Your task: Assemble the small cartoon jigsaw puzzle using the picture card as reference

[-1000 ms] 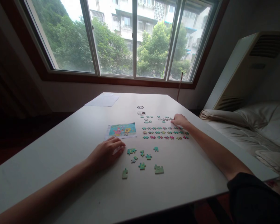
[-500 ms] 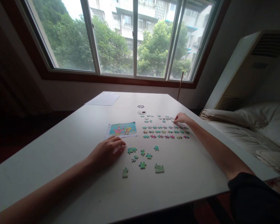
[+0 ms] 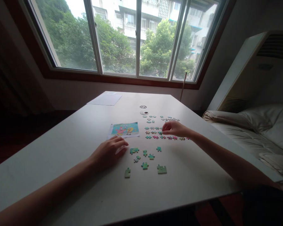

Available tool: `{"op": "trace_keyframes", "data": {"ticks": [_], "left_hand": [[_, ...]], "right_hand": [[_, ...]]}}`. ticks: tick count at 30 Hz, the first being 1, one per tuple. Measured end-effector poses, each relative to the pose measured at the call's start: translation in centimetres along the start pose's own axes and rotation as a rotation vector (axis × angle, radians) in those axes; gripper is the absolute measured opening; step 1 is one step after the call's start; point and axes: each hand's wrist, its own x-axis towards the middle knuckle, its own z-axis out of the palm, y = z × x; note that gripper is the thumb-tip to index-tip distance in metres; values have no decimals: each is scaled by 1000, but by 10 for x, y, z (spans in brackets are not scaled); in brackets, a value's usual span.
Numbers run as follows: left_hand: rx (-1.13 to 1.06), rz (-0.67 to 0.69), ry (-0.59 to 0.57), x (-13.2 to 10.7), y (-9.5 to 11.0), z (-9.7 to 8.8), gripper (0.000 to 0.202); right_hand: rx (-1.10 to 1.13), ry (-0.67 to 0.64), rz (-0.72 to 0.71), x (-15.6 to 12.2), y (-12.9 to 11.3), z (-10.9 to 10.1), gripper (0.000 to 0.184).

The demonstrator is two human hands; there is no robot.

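Note:
My left hand [image 3: 110, 149] rests on the table with loosely spread fingers and nothing in them. Its fingertips lie just below the picture card [image 3: 124, 129], which shows cartoon figures on blue, and left of a joined puzzle section [image 3: 134, 151]. Over the rows of jigsaw pieces hovers my right hand [image 3: 174, 128], thumb and fingers drawn together in a pinch. Whatever is between those fingertips is too small to make out. A teal puzzle piece [image 3: 160, 133] shows right beside them, and the hand hides part of the rows. Closer to me lie several loose pieces, among them a green one [image 3: 145, 165].
More puzzle pieces [image 3: 170, 119] lie scattered behind the rows. Two round items [image 3: 144, 112] sit farther back on the white table [image 3: 68, 147]. Paper sheets [image 3: 105, 99] lie at the far left corner. A pale sofa [image 3: 247, 122] stands to the right.
My right hand has moved left and toward me, from the scattered pieces at the back right to above the rows. My left hand has stayed in place.

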Motion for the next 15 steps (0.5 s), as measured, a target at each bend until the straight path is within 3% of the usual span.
{"op": "trace_keyframes", "data": {"ticks": [3,7,15], "left_hand": [[-53,87,7,0,6,-5,23],[-155,227,-52,-2,18,-11,23],[-160,273,-143,-4,27,-11,25]], "right_hand": [[172,-141,-199,-20,-23,22,25],[133,-207,-288,-36,-35,36,17],[-34,-78,-295,-47,-33,35,15]]}}
